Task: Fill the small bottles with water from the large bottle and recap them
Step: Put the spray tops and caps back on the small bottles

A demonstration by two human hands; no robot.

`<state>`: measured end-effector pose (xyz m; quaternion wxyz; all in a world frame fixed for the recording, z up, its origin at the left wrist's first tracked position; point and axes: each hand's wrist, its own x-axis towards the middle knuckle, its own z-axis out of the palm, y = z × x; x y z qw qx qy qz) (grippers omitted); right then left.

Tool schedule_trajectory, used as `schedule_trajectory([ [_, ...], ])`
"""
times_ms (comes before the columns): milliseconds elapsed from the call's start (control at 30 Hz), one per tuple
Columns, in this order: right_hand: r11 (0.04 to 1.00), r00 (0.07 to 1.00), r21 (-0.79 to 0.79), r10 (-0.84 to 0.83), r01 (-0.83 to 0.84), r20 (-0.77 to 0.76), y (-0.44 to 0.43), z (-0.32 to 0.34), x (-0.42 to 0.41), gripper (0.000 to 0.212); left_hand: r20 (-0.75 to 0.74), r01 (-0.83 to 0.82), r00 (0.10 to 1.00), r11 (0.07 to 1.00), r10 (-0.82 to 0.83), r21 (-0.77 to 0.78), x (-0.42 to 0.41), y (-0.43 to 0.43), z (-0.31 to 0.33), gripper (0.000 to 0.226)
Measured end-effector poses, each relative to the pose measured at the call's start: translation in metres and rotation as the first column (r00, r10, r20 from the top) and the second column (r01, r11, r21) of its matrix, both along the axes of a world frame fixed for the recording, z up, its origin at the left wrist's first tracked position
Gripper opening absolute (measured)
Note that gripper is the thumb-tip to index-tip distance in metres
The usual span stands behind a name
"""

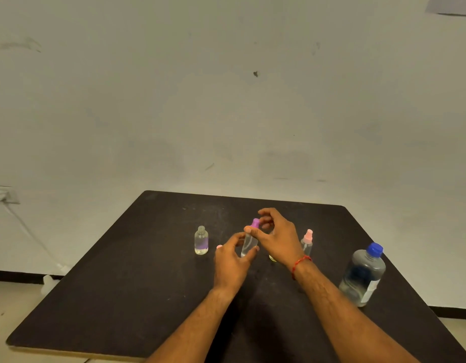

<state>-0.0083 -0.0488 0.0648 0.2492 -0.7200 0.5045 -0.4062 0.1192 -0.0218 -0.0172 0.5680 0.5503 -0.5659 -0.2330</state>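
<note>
Both hands meet over the dark tabletop: the left hand grips a slim clear bottle, and the right hand pinches its purple cap. Right of them stands the large blue-capped bottle.

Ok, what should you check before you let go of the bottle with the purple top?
1. Left hand has a grip on the slim bottle: ok.
2. Right hand fingers pinch the purple cap: ok.
3. Purple cap screwed fully tight: cannot tell.
4. Slim bottle upright: not ok, it leans a little.
5. Round small bottle capped: not ok, its neck is open.
6. Large bottle closed with its blue cap, standing on the table: ok.
</note>
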Motion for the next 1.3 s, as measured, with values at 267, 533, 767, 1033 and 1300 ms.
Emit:
schedule_trajectory([
  [267, 1.0, 0.99, 0.013, 0.01, -0.012, 0.138, 0.0, -0.003, 0.002, 0.051, 0.019, 0.007, 1.0, 1.0, -0.007, -0.014, -0.002, 0.003, 0.008, 0.034],
  [533, 0.995, 0.98, 0.022, 0.087, -0.092, 0.18, -0.002, -0.008, 0.002, 0.058, 0.029, 0.013, 1.0, 1.0, -0.012, -0.013, -0.002, 0.003, 0.007, 0.036],
  [767, 1.0, 0.987, 0.004, 0.02, -0.021, 0.16, 0.0, -0.007, 0.005, 0.054, 0.004, 0.024, 1.0, 0.999, -0.024, -0.035, -0.004, 0.005, 0.012, 0.035],
  [1033, 0.991, 0.96, 0.061, 0.101, -0.12, 0.26, -0.002, -0.009, 0.003, 0.058, 0.015, 0.022, 1.0, 0.999, -0.022, -0.042, -0.001, 0.001, 0.011, 0.036],
  [1300, 0.997, 0.957, 0.034, 0.051, -0.063, 0.284, -0.004, -0.012, 0.006, 0.053, 0.014, 0.011, 1.0, 0.999, -0.01, -0.049, 0.002, 0.002, 0.013, 0.034],
])
